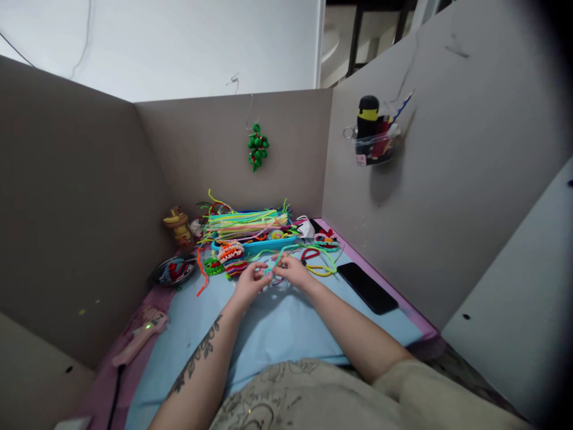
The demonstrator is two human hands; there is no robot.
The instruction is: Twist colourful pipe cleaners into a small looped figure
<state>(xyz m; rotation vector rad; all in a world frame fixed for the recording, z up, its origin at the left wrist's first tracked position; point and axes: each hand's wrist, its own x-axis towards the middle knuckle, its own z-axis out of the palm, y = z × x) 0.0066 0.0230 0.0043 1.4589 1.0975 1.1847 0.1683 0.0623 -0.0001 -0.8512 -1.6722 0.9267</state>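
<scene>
A mint-green pipe cleaner (279,255) stands up between my hands, bent or coiled at its lower end. My left hand (249,283) is closed, its thumb and fingers pinching that coiled lower part. From the other side my right hand (294,272) also grips it, fingers curled in. Their fingertips nearly meet, and the exact shape between them is too small to make out. Behind the hands lie a striped bundle of coiled pipe cleaners (231,258), a green coiled piece (213,266) and a loose orange pipe cleaner (202,276).
A blue tray (268,245) heaped with pipe cleaners (246,224) stands at the back. A black phone (367,288) lies right, a pink glue gun (142,337) left, near a dark bowl (156,273). A clear container (376,150) hangs on the right panel; a green ornament (258,147) hangs behind.
</scene>
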